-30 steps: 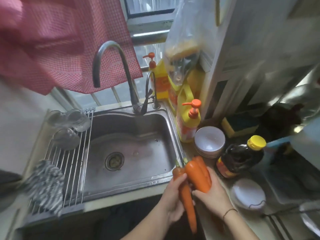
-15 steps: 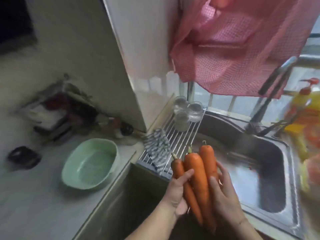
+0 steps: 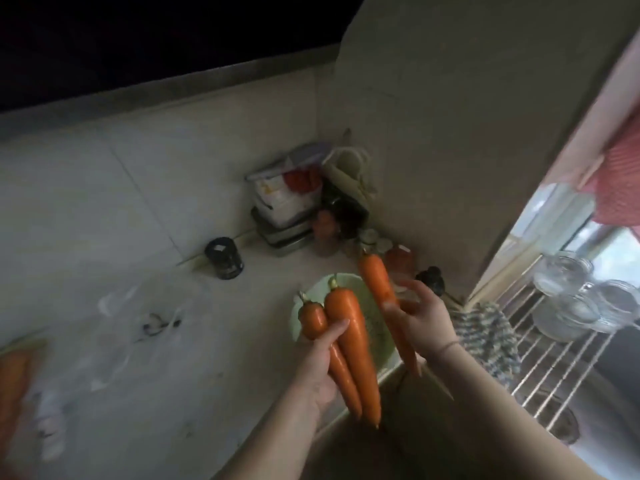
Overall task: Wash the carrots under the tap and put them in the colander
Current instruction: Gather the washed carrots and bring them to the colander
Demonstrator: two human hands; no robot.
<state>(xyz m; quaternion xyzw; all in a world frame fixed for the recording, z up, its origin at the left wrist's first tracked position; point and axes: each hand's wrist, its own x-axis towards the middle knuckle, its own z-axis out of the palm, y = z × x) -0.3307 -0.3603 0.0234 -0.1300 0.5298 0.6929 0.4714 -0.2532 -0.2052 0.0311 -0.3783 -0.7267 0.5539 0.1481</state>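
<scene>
My left hand point(image 3: 320, 367) grips two carrots: a small one point(image 3: 313, 318) and a thicker, longer one point(image 3: 349, 337), tips pointing down toward me. My right hand point(image 3: 420, 315) holds a third carrot point(image 3: 375, 278) a little apart from them, its top tilted up and left. All three hang over the pale green colander point(image 3: 298, 315), which sits on the counter near its front edge and is mostly hidden behind the carrots. The tap is out of view.
A drying rack point(image 3: 540, 368) with upturned glasses point(image 3: 561, 275) and a knitted cloth point(image 3: 485, 337) spans the sink's left side. Jars, boxes and a black cup point(image 3: 224, 258) crowd the counter corner. A clear plastic bag point(image 3: 145, 323) lies at left.
The view has swung left from the sink to the counter. Both hands carried the carrots over the colander, and my right hand has drawn one carrot away from the other two.
</scene>
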